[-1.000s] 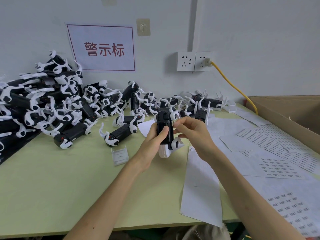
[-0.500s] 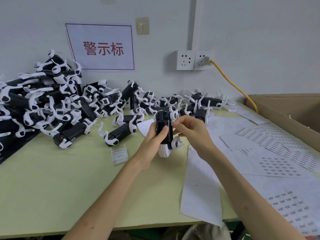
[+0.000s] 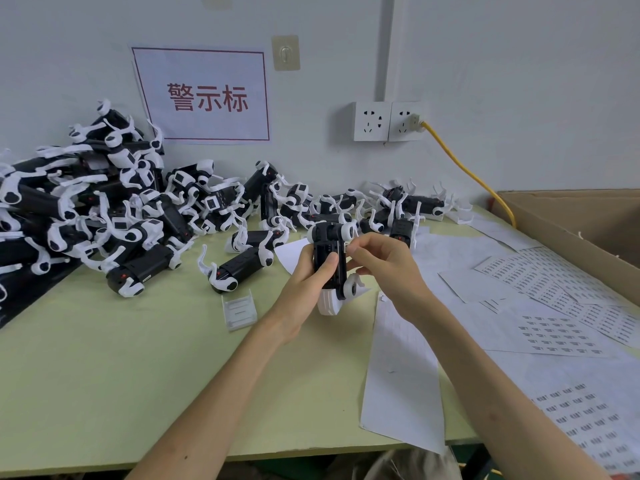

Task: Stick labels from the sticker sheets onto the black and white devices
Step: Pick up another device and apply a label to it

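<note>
A: So, your left hand (image 3: 304,282) holds one black and white device (image 3: 329,258) upright, just above the table (image 3: 138,358). Your fingers wrap round its back and your thumb lies on its front.

B: Yes. And your right hand (image 3: 388,268) is at the top right edge of that device. Your thumb and first finger pinch a small white bit (image 3: 348,249) against its side. It is too small for me to tell if it is a label.

A: The white foot of the device points down at the table. I cannot tell if it touches.

B: A big pile of devices (image 3: 104,209) lies at the back left, against the wall. More lie in a row behind your hands.

A: The sticker sheets (image 3: 561,337) lie flat on your right, some on top of others. They show rows of tiny dark labels.

B: A plain white sheet (image 3: 401,375) lies under your right arm and hangs over the table's front edge.

A: A small white plastic piece (image 3: 239,308) lies on the table, left of your left wrist.

B: A cardboard box (image 3: 571,230) stands at the far right. A yellow cable (image 3: 467,171) runs from the wall socket (image 3: 388,121) down toward it.
</note>
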